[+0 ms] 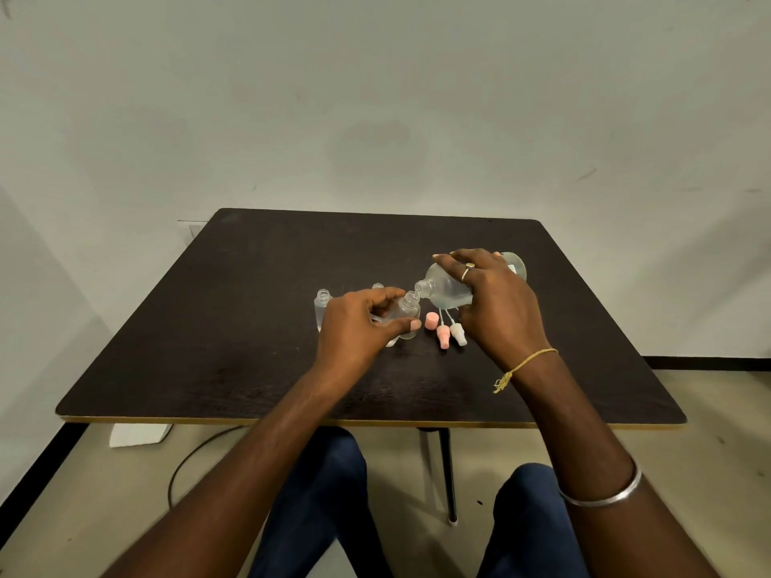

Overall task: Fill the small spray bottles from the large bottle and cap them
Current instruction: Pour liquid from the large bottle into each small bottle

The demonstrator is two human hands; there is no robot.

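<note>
The right hand is gripping the large bottle from above, fingers curling round its body, and is holding it tipped on its side above the dark table, neck pointing left. Clear liquid is pooling along the lower side of this bottle. Its open mouth is meeting the open mouth of a small spray bottle, which the left hand is pinching between thumb and fingers, tilted toward the large one; how full it is cannot be told. Two more small bottles are standing uncapped just behind the left hand, one to the left and one mostly hidden. Below the large bottle, a pink cap, a pink spray head and a white spray head are lying together on the table.
</note>
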